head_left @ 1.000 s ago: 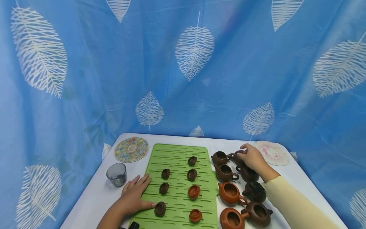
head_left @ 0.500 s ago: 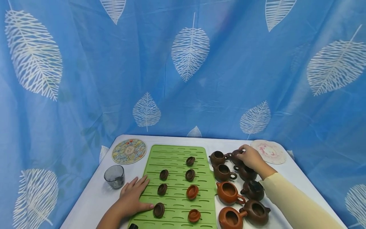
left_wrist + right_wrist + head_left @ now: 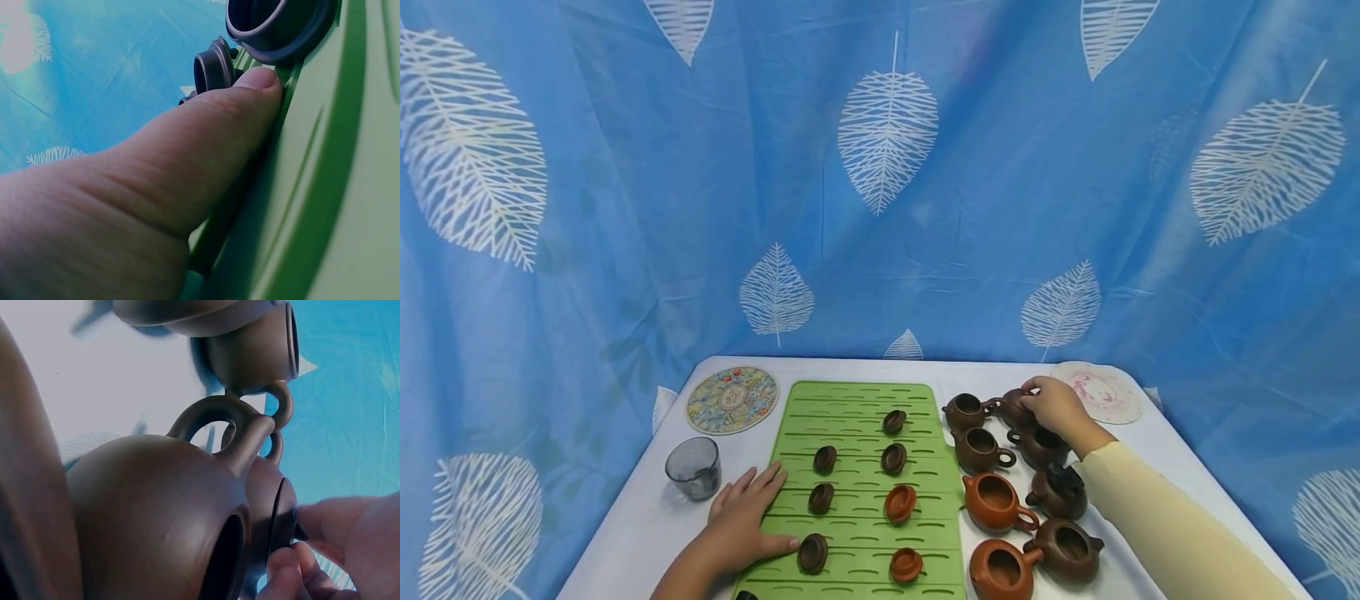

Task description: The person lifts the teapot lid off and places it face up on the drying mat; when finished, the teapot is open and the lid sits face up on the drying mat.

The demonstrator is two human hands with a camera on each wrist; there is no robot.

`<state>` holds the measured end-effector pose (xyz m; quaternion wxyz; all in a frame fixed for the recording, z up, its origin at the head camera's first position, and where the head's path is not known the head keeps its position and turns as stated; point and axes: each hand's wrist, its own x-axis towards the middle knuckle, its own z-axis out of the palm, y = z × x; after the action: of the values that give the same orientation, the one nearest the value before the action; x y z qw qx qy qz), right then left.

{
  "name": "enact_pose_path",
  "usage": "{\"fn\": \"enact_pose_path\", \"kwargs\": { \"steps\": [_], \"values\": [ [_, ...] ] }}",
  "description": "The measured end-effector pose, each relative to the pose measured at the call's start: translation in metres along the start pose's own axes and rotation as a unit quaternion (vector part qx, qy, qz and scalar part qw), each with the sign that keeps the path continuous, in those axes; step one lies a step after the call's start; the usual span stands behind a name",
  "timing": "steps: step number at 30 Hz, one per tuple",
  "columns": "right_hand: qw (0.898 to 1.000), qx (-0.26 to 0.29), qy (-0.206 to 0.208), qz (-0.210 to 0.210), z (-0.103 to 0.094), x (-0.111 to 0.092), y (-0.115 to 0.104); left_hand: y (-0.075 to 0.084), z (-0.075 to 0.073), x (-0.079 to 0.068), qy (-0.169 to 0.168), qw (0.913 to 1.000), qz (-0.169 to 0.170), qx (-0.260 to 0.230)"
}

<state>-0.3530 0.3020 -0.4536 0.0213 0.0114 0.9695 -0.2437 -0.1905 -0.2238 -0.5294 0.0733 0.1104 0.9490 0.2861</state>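
In the head view my right hand (image 3: 1060, 410) reaches the dark brown teapot (image 3: 1013, 408) at the back right. The right wrist view has its thumb and fingers pinching the small knob of that teapot's lid (image 3: 283, 515); the lid sits on the opening, with a thin dark seam around it. My left hand (image 3: 741, 523) lies with fingers spread over the left edge of the green ridged mat (image 3: 850, 400). Its thumb tip is close to a dark brown lid (image 3: 812, 553). More dark lids and reddish lids (image 3: 900, 503) lie upturned on the mat.
Right of the mat stand several lidless teapots close together, dark ones (image 3: 979, 451) and reddish ones (image 3: 996, 502). A grey glass cup (image 3: 694, 468) and a patterned round mat (image 3: 732, 401) are at the left. A pale pink round mat (image 3: 1105, 392) lies behind my right hand.
The head view has shifted slightly, sliding the scene left. My right hand stays at the back teapot's lid, its fingers a little changed. My left hand keeps its place on the mat.
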Motion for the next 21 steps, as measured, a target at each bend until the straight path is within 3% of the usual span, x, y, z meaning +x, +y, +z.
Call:
{"fn": "enact_pose_path", "kwargs": {
  "steps": [10,14,16,18,19,21],
  "values": [
    [0.999,0.005,0.046,-0.009,0.004,-0.006,-0.002,0.000,-0.001,-0.001,-0.006,0.9998,-0.019,0.008],
    [0.997,0.047,0.064,0.010,0.008,-0.011,-0.003,-0.002,0.000,-0.002,0.001,0.9999,-0.014,0.003],
    [0.992,0.105,0.057,0.027,0.010,-0.014,-0.003,-0.003,0.001,-0.002,0.001,0.9999,-0.009,0.006],
    [0.977,0.205,0.037,0.052,0.011,-0.015,-0.003,-0.003,0.001,0.000,-0.002,1.0000,-0.008,0.005],
    [0.962,0.266,0.024,0.065,0.012,-0.016,-0.003,-0.002,0.001,0.000,-0.005,0.9999,-0.011,0.005],
    [0.915,0.393,-0.002,0.089,0.013,-0.016,-0.004,-0.002,0.001,0.002,-0.008,0.9998,-0.014,0.006]
  ]
}}
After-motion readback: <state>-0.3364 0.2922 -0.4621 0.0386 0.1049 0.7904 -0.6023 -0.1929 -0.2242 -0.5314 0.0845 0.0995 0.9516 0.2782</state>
